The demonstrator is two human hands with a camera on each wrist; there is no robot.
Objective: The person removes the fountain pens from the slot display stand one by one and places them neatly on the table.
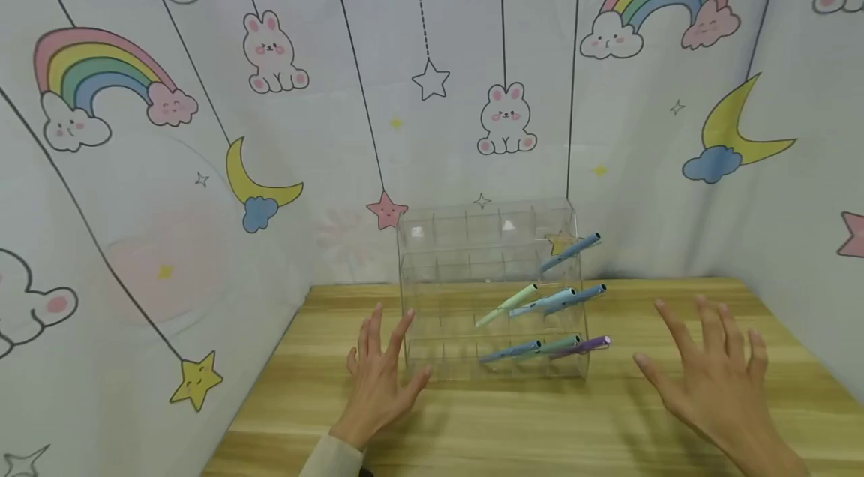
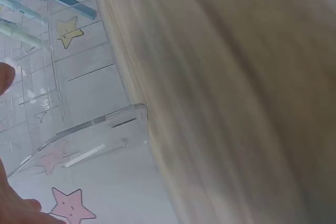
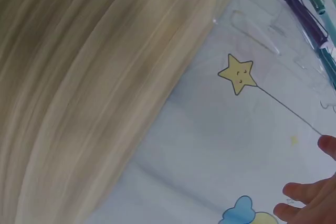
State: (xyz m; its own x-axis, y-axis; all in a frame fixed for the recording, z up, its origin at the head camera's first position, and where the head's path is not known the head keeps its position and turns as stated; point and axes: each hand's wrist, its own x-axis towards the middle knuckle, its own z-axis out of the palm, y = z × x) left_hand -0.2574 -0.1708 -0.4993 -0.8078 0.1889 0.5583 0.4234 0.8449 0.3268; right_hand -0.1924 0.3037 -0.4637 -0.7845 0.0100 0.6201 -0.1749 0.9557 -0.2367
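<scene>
A clear acrylic pen rack (image 1: 459, 274) with tiered compartments stands on the wooden table. Several pens lean in its right-hand compartments: a dark blue pen (image 1: 570, 252) in the top tier, a pale green pen (image 1: 508, 304) and blue pens in the middle, a purple pen (image 1: 583, 346) at the lower right. My left hand (image 1: 381, 379) is spread beside the rack's left side, holding nothing; whether a finger touches the rack I cannot tell. Well to the right of the rack, my right hand (image 1: 718, 387) has its fingers spread and holds nothing. Fingertips (image 3: 310, 190) show at the right wrist view's edge.
The wooden table (image 1: 499, 424) runs back to a pale cloth backdrop (image 1: 351, 124) printed with rainbows, rabbits, moons and stars. The backdrop also rises along the left and right sides of the table.
</scene>
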